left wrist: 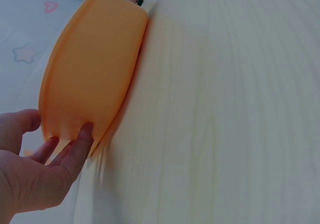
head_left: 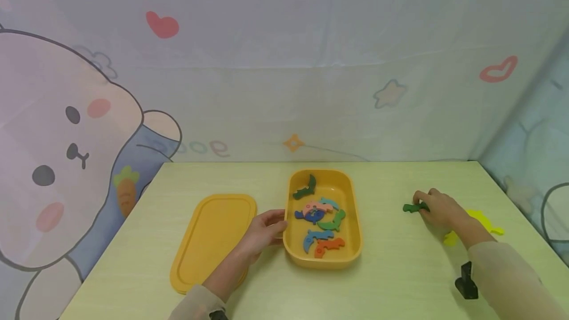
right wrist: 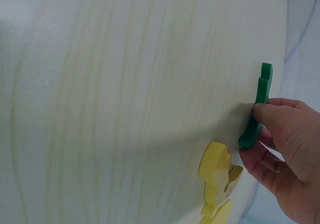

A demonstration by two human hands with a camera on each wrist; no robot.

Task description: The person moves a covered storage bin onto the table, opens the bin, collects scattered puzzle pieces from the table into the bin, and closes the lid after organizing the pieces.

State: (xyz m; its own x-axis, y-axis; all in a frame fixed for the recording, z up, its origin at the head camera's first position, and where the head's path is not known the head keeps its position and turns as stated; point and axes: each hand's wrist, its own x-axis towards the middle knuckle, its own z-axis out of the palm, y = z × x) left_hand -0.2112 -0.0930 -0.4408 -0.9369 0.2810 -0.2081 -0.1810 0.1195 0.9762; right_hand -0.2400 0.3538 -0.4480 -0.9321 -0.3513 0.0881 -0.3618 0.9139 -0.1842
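My left hand (head_left: pixel 264 231) touches the left wall of a yellow plastic box (head_left: pixel 322 263). In the left wrist view its fingertips rest on the outer wall, with the thumb near the rim. Inside the box lie several flat animal-shaped pieces, among them a dark green piece (head_left: pixel 305 190), a pink piece (head_left: pixel 316 207), a light green piece (head_left: pixel 334 221) and an orange piece (head_left: pixel 330 245). At the right, my right hand (head_left: pixel 440 210) pinches a green curved piece (right wrist: pixel 261 96) between thumb and fingers, just above or on the table; contact cannot be told.
Bright yellow pieces (head_left: pixel 482 220) lie on the table beside and partly behind my right forearm. A flat yellow lid (head_left: pixel 213 241) lies left of the box, partly under my left arm. A printed cloth (head_left: pixel 338 63) hangs behind the table's back edge.
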